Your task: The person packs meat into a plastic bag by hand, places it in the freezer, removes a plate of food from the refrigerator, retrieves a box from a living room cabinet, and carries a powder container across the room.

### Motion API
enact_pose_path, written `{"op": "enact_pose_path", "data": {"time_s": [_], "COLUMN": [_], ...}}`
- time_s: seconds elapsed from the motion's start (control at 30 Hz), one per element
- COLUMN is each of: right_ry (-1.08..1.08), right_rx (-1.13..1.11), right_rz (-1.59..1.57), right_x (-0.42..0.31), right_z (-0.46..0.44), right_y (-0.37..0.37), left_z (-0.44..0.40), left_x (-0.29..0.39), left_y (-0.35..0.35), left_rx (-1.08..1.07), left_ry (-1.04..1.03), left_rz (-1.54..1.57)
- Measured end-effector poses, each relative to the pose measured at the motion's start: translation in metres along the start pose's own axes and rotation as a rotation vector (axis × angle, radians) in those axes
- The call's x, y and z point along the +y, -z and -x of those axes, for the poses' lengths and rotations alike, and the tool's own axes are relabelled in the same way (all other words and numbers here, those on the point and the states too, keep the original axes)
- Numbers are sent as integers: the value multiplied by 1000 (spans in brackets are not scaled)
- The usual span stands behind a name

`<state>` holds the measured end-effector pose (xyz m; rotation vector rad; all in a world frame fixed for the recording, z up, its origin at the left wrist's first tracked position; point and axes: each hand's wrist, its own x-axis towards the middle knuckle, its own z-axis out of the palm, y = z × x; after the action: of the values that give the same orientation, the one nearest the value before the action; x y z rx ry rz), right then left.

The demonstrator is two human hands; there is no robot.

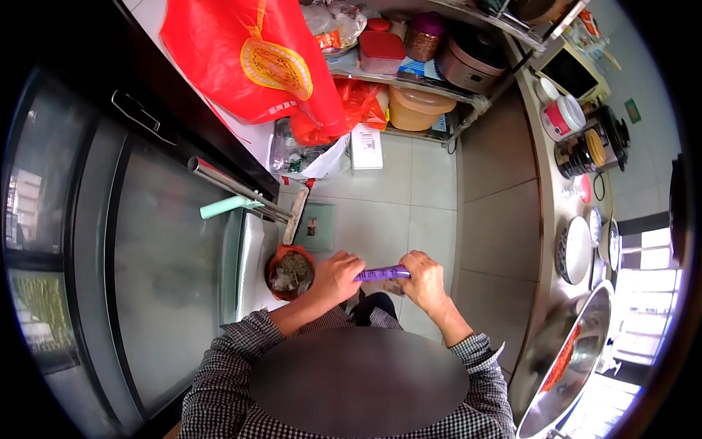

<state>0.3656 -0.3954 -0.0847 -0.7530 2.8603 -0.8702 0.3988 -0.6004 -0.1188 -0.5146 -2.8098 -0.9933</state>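
Note:
A purple packet [382,274] with dark printed characters stretches between my two hands in front of my body. My left hand [338,276] has its fingers closed round the packet's left end. Its right end is in my right hand [424,279], with the fingers curled over it. Below the packet, the floor and part of my dark legwear show. A bin [290,273] with an orange-red liner and waste inside stands on the floor to the left of my left hand.
At the right, a counter [547,252] bears bowls, jars and a large metal basin [567,366] with red contents. Ahead are shelves with a rice cooker [472,60] and a red bag [252,62]. A squeegee [295,216] and glass doors [172,271] are on the left.

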Motion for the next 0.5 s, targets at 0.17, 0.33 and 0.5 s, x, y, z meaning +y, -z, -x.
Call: {"op": "enact_pose_path", "data": {"time_s": [0.17, 0.33, 0.5], "right_ry": [-128, -180, -290], "right_rx": [2, 2, -170], "right_rz": [31, -118, -140], "right_x": [22, 79, 158], "right_z": [-58, -86, -68], "right_y": [-38, -61, -55], "left_z": [-37, -32, -53], "left_x": [-46, -155, -262], "left_y": [-15, -76, -99], "left_rx": [150, 572, 1014], "left_ry": [198, 1020, 1520], "left_rz": [-6, 693, 1209]}}
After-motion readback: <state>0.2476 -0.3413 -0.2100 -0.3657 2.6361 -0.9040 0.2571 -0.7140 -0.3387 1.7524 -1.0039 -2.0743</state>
